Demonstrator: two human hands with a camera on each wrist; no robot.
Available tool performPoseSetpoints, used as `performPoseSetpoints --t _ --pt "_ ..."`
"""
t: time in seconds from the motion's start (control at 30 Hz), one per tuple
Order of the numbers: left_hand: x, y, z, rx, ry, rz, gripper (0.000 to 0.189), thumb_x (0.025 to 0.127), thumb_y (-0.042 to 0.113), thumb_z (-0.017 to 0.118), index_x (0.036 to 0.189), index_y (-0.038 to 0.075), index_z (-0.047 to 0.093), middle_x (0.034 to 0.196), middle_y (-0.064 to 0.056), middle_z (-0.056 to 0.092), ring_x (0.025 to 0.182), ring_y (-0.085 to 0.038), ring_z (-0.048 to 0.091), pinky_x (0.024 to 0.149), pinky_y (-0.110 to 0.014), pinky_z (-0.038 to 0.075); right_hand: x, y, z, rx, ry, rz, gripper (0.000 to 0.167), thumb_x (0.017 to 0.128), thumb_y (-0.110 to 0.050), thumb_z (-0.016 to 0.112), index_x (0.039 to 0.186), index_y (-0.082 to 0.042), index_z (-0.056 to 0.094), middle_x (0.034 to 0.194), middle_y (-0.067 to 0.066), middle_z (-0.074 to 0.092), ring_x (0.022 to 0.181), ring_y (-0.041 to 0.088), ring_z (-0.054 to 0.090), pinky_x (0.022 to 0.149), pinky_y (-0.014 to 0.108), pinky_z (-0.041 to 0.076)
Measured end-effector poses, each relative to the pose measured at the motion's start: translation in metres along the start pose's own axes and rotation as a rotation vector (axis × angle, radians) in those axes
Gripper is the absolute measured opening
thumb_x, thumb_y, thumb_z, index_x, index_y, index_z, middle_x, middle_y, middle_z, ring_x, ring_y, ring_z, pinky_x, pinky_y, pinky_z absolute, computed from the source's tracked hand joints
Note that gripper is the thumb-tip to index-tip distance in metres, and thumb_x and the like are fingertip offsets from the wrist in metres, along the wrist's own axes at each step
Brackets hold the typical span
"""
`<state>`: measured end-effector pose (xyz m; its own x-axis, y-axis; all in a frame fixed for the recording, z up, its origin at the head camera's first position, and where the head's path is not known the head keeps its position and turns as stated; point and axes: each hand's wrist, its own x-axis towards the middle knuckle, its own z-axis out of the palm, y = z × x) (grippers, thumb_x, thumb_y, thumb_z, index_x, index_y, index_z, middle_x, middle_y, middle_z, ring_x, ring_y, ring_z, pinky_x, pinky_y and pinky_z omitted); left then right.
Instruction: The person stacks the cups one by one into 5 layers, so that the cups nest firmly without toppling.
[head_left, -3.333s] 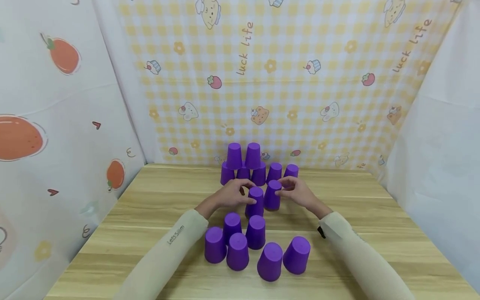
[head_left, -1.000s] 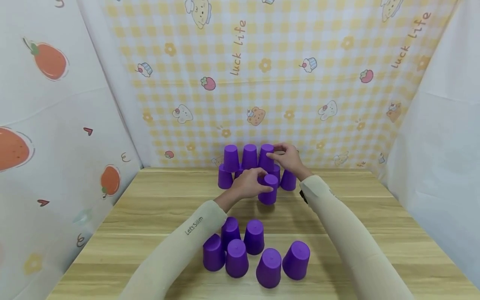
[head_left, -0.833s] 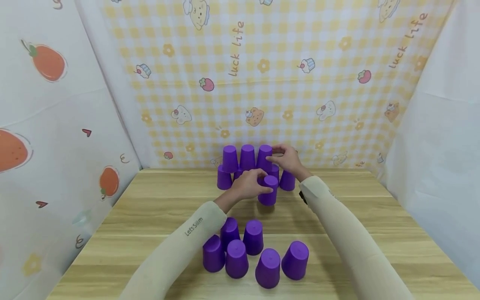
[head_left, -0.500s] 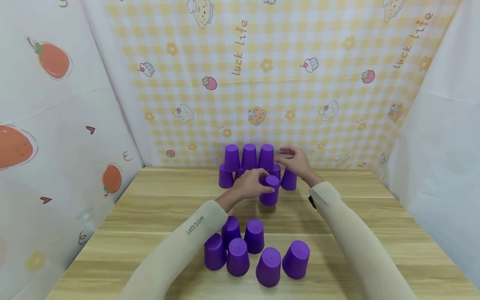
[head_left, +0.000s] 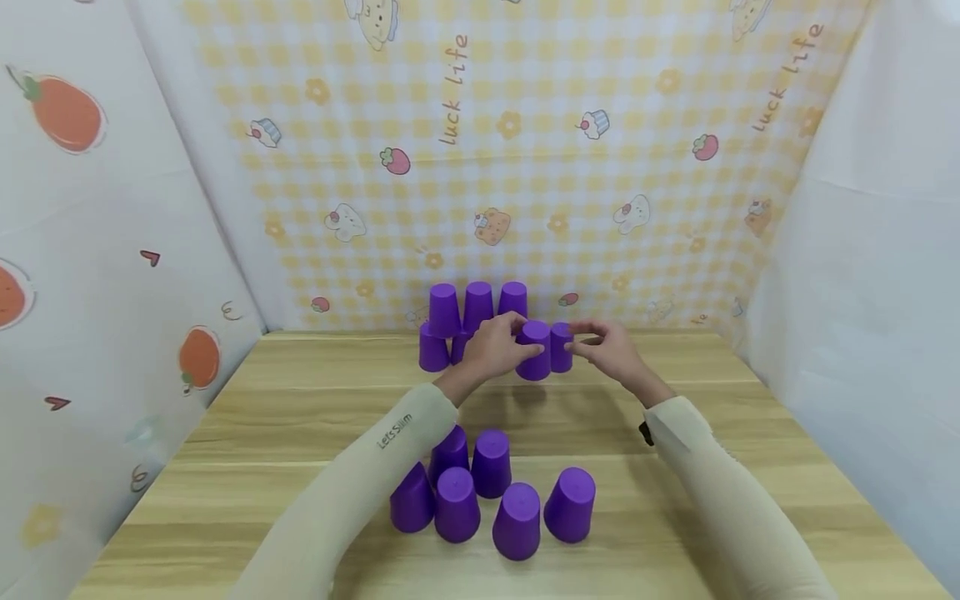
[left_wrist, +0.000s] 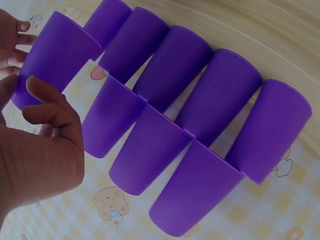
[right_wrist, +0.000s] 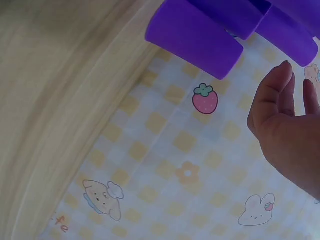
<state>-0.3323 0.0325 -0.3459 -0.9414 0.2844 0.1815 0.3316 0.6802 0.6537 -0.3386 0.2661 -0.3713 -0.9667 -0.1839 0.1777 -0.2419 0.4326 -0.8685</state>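
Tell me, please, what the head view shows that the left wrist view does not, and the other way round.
Only in the head view: six purple cups in the foreground, both pale sleeves and the fruit-printed side cloth.

Only in the left wrist view: the middle cup of the lower back row of five, masked by the left hand in the head view.

In both: the left hand and held cup, the right hand, the three upper cups and the checked backdrop.

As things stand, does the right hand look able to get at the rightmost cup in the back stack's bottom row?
Probably yes: the right hand looks free and close to the rightmost cup, with nothing visible between them. The held cup in the left hand crowds only the other side.
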Motion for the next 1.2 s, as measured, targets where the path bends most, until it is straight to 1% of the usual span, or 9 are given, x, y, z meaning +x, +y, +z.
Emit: performPoseSetpoints --t 0.1,0.23,0.4,0.5,0.73,0.9,1.07,1.13,1.2 --pt "0.001 0.003 0.0 -0.002 -0.005 -0.006 0.05 0.086 0.042 0.076 0.126 0.015 0.061 0.121 -0.002 0.068 0.109 -0.02 0.065 0.087 -0.039 0.053 -0.003 0.001 0.001 0.011 -0.021 -0.005 0.047 0.091 -0.014 0.072 0.132 0.002 0.057 0.133 0.023 0.057 0.112 0.04 0.062 0.092 0.047 0.053" --pt "0.004 0.007 0.004 0.007 -0.008 -0.003 0.052 0.087 0.043 0.076 0.128 0.015 0.061 0.119 -0.002 0.069 0.106 -0.02 0.066 0.084 -0.038 0.053 -0.008 0.003 -0.001 0.019 0.003 -0.012 0.045 0.091 -0.011 0.071 0.131 0.002 0.058 0.129 0.023 0.06 0.109 0.039 0.064 0.086 0.042 0.055" --pt "0.014 0.014 0.007 0.049 0.029 -0.013 0.052 0.086 0.043 0.076 0.128 0.016 0.061 0.119 -0.001 0.069 0.106 -0.02 0.066 0.085 -0.038 0.054 -0.013 0.007 -0.005 0.02 0.014 -0.013 0.042 0.091 -0.013 0.071 0.129 0.001 0.06 0.126 0.021 0.062 0.108 0.038 0.063 0.08 0.037 0.053" --pt "0.021 0.02 0.007 0.064 0.051 -0.027 0.051 0.087 0.042 0.075 0.127 0.015 0.06 0.118 -0.002 0.069 0.105 -0.021 0.067 0.084 -0.039 0.054 -0.016 0.009 -0.007 0.022 0.02 -0.016 0.04 0.092 -0.013 0.07 0.128 0.003 0.06 0.127 0.023 0.061 0.108 0.039 0.063 0.079 0.035 0.053" --pt "0.036 0.035 0.009 -0.05 0.063 -0.042 0.048 0.088 0.036 0.075 0.127 0.01 0.061 0.118 -0.008 0.068 0.105 -0.024 0.066 0.089 -0.04 0.054 -0.024 0.017 -0.013 0.025 0.032 0.008 0.041 0.093 -0.015 0.069 0.13 0.0 0.059 0.128 0.022 0.06 0.106 0.034 0.064 0.079 0.035 0.054" --pt "0.046 0.04 0.013 -0.062 0.076 -0.049 0.05 0.089 0.032 0.075 0.128 0.005 0.059 0.121 -0.013 0.067 0.107 -0.026 0.066 0.09 -0.039 0.054 -0.028 0.024 -0.017 0.037 0.029 0.013 0.039 0.093 -0.016 0.069 0.127 0.0 0.06 0.127 0.021 0.062 0.102 0.03 0.065 0.078 0.042 0.054" --pt "0.057 0.043 0.018 -0.054 0.075 -0.059 0.051 0.09 0.029 0.073 0.131 0.003 0.056 0.121 -0.015 0.066 0.107 -0.028 0.066 0.091 -0.039 0.054 -0.034 0.029 -0.021 0.062 0.021 0.009 0.037 0.093 -0.014 0.068 0.127 0.001 0.06 0.127 0.022 0.062 0.106 0.044 0.062 0.074 0.035 0.054" --pt "0.06 0.044 0.021 -0.044 0.079 -0.061 0.05 0.09 0.028 0.073 0.13 0.003 0.056 0.121 -0.015 0.066 0.107 -0.027 0.066 0.091 -0.04 0.054 -0.036 0.03 -0.023 0.065 0.021 0.011 0.037 0.094 -0.014 0.068 0.127 0.0 0.06 0.127 0.023 0.061 0.108 0.047 0.06 0.073 0.033 0.053" --pt "0.063 0.044 0.024 -0.031 0.087 -0.057 0.049 0.09 0.028 0.073 0.128 0.002 0.056 0.12 -0.015 0.066 0.107 -0.028 0.066 0.091 -0.04 0.054 -0.038 0.033 -0.026 0.063 0.022 0.017 0.037 0.094 -0.014 0.068 0.127 0.0 0.06 0.127 0.023 0.062 0.108 0.046 0.061 0.074 0.032 0.053"
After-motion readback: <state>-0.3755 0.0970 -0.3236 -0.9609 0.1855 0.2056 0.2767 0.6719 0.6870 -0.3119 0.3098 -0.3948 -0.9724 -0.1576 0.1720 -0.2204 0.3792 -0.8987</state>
